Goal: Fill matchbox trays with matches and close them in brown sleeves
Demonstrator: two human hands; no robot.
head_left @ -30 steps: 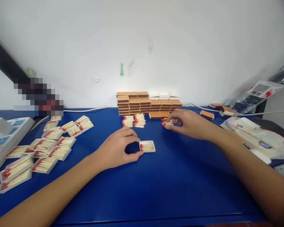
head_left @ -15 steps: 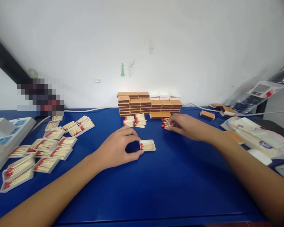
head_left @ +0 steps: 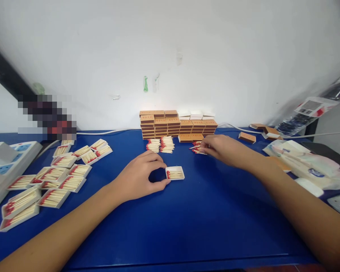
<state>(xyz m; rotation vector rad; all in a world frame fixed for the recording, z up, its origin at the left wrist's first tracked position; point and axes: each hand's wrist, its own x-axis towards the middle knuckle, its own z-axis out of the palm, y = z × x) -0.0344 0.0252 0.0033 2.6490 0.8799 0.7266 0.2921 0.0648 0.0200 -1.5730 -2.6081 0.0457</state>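
The matchbox tray (head_left: 174,168), partly filled, sits on the blue table (head_left: 187,226); it is probably thin card, light and crushable, best held by its end walls. The left hand (head_left: 143,175), thumb and fingertip parted, steadies its left corners. Beyond the tray, rightward, the right hand (head_left: 221,149) has nearly closed fingertips at loose matches (head_left: 197,149), likely brittle; I cannot tell whether it grips any. Behind the tray, match heaps (head_left: 167,144) front the matchbox stack (head_left: 167,126), which limits reach; filled trays (head_left: 48,206) lie well left.

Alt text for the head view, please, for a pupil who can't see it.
A left hand steadies a partly filled matchbox tray on a blue table; the right hand touches a small match pile near stacked matchboxes.
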